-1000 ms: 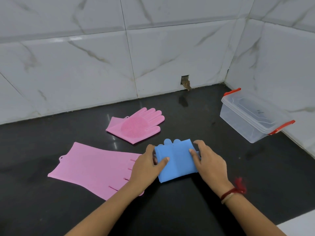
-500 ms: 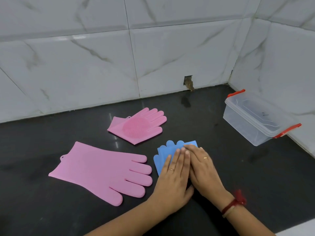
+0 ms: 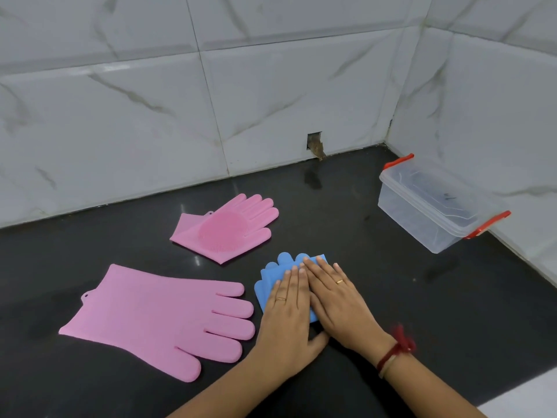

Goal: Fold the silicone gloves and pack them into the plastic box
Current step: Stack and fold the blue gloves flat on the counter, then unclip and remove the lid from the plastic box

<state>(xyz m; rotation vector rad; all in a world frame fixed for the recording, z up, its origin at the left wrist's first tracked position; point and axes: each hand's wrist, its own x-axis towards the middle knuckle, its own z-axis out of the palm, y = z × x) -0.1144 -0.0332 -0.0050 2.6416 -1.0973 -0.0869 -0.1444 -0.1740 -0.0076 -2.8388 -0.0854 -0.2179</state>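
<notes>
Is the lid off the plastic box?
No, the clear lid sits closed on the plastic box, with red clips at both ends.

Surface (image 3: 391, 297): black, glossy. Lying directly on it:

1. Large pink glove (image 3: 156, 318): flat, unfolded, cuff to the left, fingers pointing right; near left.
2. Folded pink glove (image 3: 223, 227): bristle patch up; farther back, apart from item 1.
3. Blue glove (image 3: 268, 282): folded into a pad, just right of item 1's fingertips; left hand (image 3: 289, 315) and right hand (image 3: 337, 300) lie flat on it, side by side.
4. Box (image 3: 434, 206): clear plastic, red clasps, lid on; far right, well apart from the gloves.
</notes>
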